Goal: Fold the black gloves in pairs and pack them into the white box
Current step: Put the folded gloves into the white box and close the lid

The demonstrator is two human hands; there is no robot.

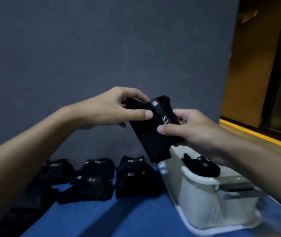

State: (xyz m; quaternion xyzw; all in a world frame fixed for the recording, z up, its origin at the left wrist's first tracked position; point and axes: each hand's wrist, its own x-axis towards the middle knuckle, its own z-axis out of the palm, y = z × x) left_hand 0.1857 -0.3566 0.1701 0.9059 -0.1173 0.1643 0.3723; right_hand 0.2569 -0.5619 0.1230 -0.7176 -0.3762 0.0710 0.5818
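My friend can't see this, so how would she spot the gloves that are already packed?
Find the blue table, then the white box on its right. A black glove bundle lies inside. Only it is boxed: the other gloves lie on the table, the held gloves are above.

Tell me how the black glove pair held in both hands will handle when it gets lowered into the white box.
Probably floppy: the glove pair droops below the grip. Likely light: the left hand and right hand hold it by thumb and fingertips alone. Its matte cloth probably won't slip.

Dim indoor room: grey wall point(85, 48), blue table point(102, 219).
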